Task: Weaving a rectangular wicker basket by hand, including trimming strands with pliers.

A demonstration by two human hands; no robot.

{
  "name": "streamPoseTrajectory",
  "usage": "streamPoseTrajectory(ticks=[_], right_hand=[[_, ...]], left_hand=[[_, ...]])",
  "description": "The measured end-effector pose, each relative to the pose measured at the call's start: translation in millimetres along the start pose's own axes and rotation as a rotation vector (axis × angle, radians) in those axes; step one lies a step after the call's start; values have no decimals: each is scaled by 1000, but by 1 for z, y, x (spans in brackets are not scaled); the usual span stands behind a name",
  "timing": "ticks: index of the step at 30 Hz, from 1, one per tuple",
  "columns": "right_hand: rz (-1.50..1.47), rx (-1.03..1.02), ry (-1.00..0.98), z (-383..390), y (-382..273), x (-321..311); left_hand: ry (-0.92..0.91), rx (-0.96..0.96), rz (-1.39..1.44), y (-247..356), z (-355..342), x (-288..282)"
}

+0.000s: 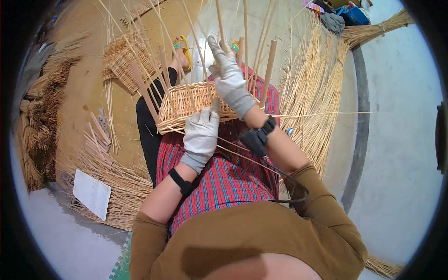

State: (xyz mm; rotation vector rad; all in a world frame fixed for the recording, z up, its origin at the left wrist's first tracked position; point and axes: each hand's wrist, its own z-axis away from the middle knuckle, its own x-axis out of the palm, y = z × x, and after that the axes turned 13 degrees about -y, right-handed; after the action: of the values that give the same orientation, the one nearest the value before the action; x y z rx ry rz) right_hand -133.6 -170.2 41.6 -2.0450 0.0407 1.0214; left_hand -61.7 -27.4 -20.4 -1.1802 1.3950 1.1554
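The left hand (200, 133), in a pale work glove, lies against the near side of the wicker basket (179, 103), its fingers bunched at the woven edge and one digit pointing up; whether its grip is closed on a strand cannot be told. The right hand (231, 84), gloved too, is set farther out and to the right, over the basket's right half, fingers stretched upward beside a thick upright rod (220, 21). That grip looks fairly straight-fingered, but the palm is hidden, so I cannot tell whether it holds the rod or only touches it.

The basket rests on the lap, directly beyond the left hand and partly beneath the right. Its long axis runs left to right across the body, the left end slightly nearer the person. The left hand is the nearer one to the close rim; the right hand is among the uprights. Flat wooden stakes (268, 72) stand at the corners, leaning outward, with thin rods fanning up between them.

One loose strand (322, 113) trails out to the right. Below is a red plaid cloth (219, 184); farther out, a reed bundle (322, 88) lies on the right and a woven panel (128, 63) beyond the basket, to the left.
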Motion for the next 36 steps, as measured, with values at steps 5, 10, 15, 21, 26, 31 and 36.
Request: streamPoseTrajectory(ticks=[5,10,15,21,26,31,36], right_hand=[[-132,2,33,66,-1,-22],[-645,685,53,130,-11,-80],[-2,187,21,63,-17,-56],[-854,499,-145,10,20,-1],[-1130,646,-38,-3,32,13],[-1579,687,46,-10,68,30],[-1053,613,-135,-1,46,9]], left_hand=[[44,-67,10,7,-2,0],[48,-63,109,7,-1,-6],[308,72,-3,16,-16,-3],[55,44,247,24,-27,14],[223,-89,462,21,-22,35],[284,-1,303,18,-21,37],[68,54,259,16,-23,10]])
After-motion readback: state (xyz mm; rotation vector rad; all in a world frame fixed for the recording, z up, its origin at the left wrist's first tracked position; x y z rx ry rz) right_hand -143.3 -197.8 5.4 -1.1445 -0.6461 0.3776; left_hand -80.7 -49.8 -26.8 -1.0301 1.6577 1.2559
